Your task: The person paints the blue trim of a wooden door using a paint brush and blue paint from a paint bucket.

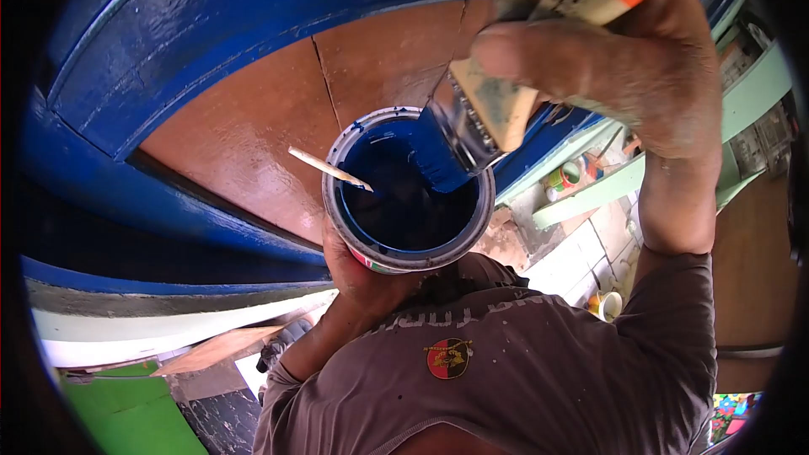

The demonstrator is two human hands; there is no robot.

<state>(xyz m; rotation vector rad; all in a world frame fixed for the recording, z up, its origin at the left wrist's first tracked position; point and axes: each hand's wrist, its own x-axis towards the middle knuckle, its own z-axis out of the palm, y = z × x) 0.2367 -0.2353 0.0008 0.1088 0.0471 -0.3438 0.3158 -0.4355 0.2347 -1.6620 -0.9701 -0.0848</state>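
My left hand [358, 276] grips a round paint can [410, 258] from underneath and holds it up near my chest. The can holds dark blue paint, and a thin wooden stick [324, 167] leans inside it over the left rim. My right hand [628, 67] is closed around a flat paintbrush [476, 126] with a pale wooden handle and an orange end. The brush's blue-loaded bristles [438, 156] point down into the can at its right inner edge.
Behind the can is a wooden door or panel [253, 135], brown in the middle with a wet blue painted frame [211, 25]. Small paint pots [566, 177] and a cup [608, 303] stand on the floor at right. A green surface [126, 413] lies at lower left.
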